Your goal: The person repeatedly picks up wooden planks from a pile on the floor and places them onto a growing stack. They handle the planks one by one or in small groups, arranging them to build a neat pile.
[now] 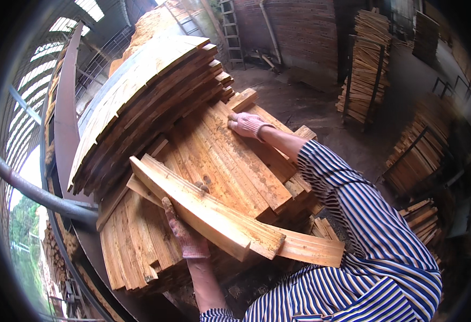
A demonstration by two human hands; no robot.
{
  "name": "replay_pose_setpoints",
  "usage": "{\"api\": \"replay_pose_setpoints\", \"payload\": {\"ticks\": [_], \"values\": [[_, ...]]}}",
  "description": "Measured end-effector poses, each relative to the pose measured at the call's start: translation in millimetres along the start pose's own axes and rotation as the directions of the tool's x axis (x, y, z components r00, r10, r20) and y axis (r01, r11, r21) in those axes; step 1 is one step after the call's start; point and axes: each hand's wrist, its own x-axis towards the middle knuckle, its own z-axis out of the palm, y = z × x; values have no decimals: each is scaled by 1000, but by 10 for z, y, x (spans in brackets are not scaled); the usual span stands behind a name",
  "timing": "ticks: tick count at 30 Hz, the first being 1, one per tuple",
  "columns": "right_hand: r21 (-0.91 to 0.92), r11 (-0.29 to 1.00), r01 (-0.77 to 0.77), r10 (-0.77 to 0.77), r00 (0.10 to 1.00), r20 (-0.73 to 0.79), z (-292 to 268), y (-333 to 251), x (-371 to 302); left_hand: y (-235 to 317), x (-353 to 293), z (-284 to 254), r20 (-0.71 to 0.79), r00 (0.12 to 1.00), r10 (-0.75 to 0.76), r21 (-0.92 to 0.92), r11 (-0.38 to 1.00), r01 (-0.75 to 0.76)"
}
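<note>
Several loose wooden boards lie slantwise above a layered stack of boards, their near ends fanned out toward my body. My left hand, in a pinkish work glove, grips this bundle at its left side. One digit shows against the wood and the other fingers are hidden. Farther right, my right hand, in a matching glove, curls its fingers over the far part of a board on the stack's top layer. Much of that hand's grip is out of sight.
Behind the working layer rises a taller pile of boards with a pale top. A grey metal pipe runs along the left. Racks of stacked wood stand at the right. A ladder leans near a brick wall.
</note>
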Motion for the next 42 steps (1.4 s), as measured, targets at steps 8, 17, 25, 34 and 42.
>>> {"api": "replay_pose_setpoints", "payload": {"ticks": [8,17,25,34,42], "values": [[161,874,459,-483,857,180,-522,-1798,-1343,102,297,-368,-95,995,30,194,981,-11],[214,961,176,-202,974,102,-768,-1396,-1738,-49,321,202,130,991,21,366,928,-67],[-112,991,67,-67,998,7,-517,43,-930,-264,399,434,273,949,-161,-5,986,169],[133,969,207,-226,961,158,-524,-1358,-1589,-252,845,49,334,936,-108,97,992,80],[131,989,-65,62,998,30,-1053,-425,-1433,-301,756,283,230,925,-302,-141,930,339]]}}
